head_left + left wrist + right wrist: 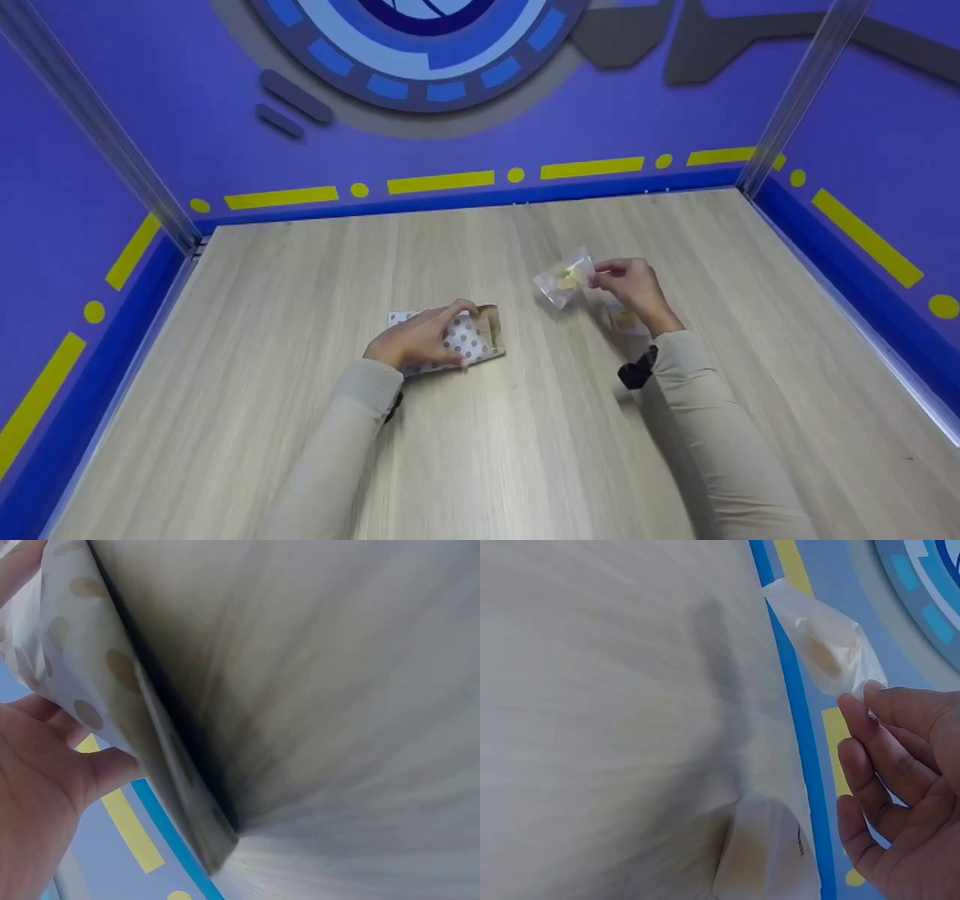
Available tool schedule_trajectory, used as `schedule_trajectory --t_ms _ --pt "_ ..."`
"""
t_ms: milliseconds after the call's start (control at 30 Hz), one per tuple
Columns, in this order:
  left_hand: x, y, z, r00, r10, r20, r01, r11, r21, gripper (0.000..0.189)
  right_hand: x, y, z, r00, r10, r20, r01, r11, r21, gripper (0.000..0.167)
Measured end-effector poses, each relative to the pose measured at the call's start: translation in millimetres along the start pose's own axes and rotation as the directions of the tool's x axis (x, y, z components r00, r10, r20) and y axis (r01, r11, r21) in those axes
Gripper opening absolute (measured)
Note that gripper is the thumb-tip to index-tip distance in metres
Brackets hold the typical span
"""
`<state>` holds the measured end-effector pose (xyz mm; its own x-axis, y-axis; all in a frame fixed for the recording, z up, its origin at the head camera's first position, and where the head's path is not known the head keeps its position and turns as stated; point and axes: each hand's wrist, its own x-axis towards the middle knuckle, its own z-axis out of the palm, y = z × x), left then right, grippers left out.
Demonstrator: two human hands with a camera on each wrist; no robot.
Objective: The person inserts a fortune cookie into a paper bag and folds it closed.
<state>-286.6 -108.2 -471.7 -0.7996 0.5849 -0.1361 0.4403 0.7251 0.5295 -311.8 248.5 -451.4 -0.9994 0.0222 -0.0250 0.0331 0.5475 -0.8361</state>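
Observation:
My left hand holds a white paper bag with grey-brown dots, thumb on the near edge and fingers over the far edge. The bag lies on its side, its brown open mouth facing right; in the left wrist view the dotted paper runs along the table. Above the table, my right hand pinches a clear plastic packet by one corner between thumb and fingertips. Something pale yellow shows inside that packet. A second, similar packet lies on the table under the right hand, partly covered by it.
A light wood-grain table spreads under both hands. Blue-purple walls with yellow dashes close it in at the back and sides. A dark wrist strap sits at the right cuff.

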Motion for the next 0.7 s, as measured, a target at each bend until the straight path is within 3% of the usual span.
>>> schedule_trajectory --t_ms 700 --pt "-1.7 1.1 -1.3 0.999 -0.045 0.011 0.045 0.999 -0.024 0.076 -22.3 -6.7 44.0 0.996 0.058 0.069 -0.071 0.976 0.208 0.034"
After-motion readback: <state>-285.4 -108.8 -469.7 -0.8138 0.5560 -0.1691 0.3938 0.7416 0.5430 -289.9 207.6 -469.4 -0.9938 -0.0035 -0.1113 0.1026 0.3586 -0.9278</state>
